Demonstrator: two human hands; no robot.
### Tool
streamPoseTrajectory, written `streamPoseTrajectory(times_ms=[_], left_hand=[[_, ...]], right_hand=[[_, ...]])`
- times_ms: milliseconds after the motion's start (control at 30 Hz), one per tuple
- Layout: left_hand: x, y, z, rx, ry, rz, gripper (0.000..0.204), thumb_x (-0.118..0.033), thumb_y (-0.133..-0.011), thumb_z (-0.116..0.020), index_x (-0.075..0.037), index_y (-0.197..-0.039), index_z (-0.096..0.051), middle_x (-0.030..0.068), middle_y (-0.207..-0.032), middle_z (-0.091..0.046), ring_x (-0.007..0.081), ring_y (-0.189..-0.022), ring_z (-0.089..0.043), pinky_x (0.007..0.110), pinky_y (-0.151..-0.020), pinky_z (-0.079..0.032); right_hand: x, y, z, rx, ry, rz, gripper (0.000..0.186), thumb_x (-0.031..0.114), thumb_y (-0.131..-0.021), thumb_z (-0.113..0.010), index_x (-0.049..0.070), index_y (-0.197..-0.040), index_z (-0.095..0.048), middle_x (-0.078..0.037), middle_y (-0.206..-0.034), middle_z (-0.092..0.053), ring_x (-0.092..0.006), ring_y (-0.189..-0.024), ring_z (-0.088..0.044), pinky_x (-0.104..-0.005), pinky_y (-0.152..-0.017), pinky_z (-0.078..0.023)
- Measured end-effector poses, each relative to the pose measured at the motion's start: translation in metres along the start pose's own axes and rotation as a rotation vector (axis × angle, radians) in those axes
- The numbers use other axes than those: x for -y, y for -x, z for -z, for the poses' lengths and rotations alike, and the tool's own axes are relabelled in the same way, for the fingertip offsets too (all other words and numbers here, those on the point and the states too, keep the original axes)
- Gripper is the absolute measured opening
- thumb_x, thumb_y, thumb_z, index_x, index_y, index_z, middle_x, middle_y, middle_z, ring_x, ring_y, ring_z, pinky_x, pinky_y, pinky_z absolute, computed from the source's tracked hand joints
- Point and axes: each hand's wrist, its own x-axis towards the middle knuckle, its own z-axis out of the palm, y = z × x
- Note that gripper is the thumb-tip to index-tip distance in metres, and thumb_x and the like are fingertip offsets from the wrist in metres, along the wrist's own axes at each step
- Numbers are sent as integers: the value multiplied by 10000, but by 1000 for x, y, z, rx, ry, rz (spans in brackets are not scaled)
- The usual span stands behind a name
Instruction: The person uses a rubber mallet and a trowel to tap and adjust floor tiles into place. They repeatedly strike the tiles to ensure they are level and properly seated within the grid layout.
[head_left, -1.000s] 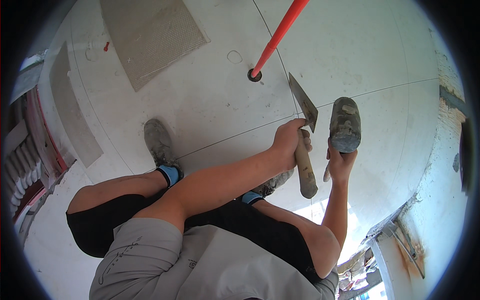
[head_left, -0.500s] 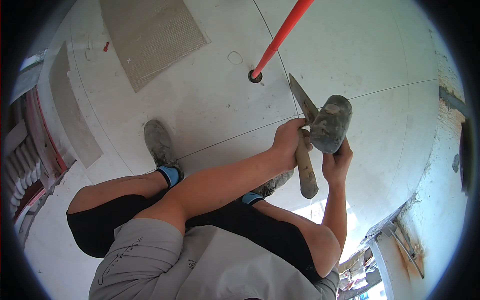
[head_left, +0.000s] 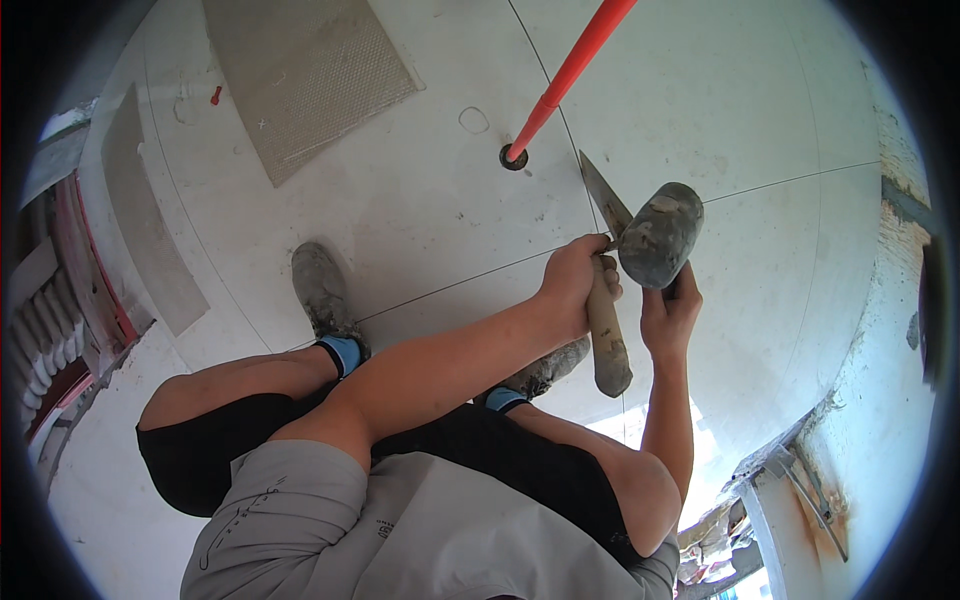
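Note:
My left hand (head_left: 574, 278) is closed around a pointed trowel (head_left: 603, 190), its thumb near the base of the blade. A thick, dirty wooden handle (head_left: 609, 345) sticks out below the fingers. The blade points away from me, low over the floor. Just right of it, my right hand (head_left: 672, 312) grips a rubber mallet (head_left: 662, 235) with a dark, dusty head. The head hides where the mallet's handle joins it and covers part of the trowel's base.
A red pole (head_left: 565, 80) stands in a small dark round base. Left of it lies a grey textured sheet (head_left: 310, 85), with a small red piece (head_left: 216, 96) beside it. Large pale tiles (head_left: 450, 225) with thin joints make up the floor. A rough wall (head_left: 870, 400) rises at right.
The mallet head and my right hand have shifted slightly up, and the head has tilted a little. My left hand stays nearly in place with the trowel.

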Motion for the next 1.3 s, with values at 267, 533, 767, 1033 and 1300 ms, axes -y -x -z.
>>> streamPoseTrajectory(times_ms=[267,533,767,1033,1300], left_hand=[[-7,-5,-3,22,48,24,124,-135,-945,-515,-13,-961,-531,46,-751,-519,109,-563,-504,267,-510,-488],[1,0,-7,7,-67,18,148,-192,-920,-579,-48,-946,-557,46,-730,-526,149,-546,-517,307,-524,-482],[2,50,-8,266,-740,-36,254,-249,-928,-572,-18,-1025,-610,101,-721,-580,179,-646,-607,344,-512,-480],[-187,104,20,688,-2420,-295,219,-172,-764,-600,-78,-939,-691,188,-871,-678,363,-880,-663,481,-772,-514],[-413,208,78,101,-2944,-582,130,-126,-766,-595,-70,-865,-656,131,-764,-661,356,-767,-654,479,-689,-513]], right_hand=[[5,-6,0,-6,49,66,158,98,-880,-628,-15,-844,-524,-81,-581,-469,-113,-543,-384,-287,-495,-359],[9,-5,6,-95,-107,166,142,59,-868,-596,-61,-942,-580,-44,-691,-571,-85,-602,-474,-273,-528,-387],[-17,-9,53,-284,-279,-25,42,26,-888,-569,11,-849,-570,1,-657,-501,-67,-531,-427,-241,-475,-329],[-2,-4,71,-137,-73,-382,176,130,-914,-680,87,-814,-542,23,-592,-448,-81,-477,-409,-273,-423,-308],[-19,93,-30,580,63,-1068,231,190,-797,-779,-23,-842,-699,-112,-752,-690,-190,-703,-678,-348,-609,-534]])
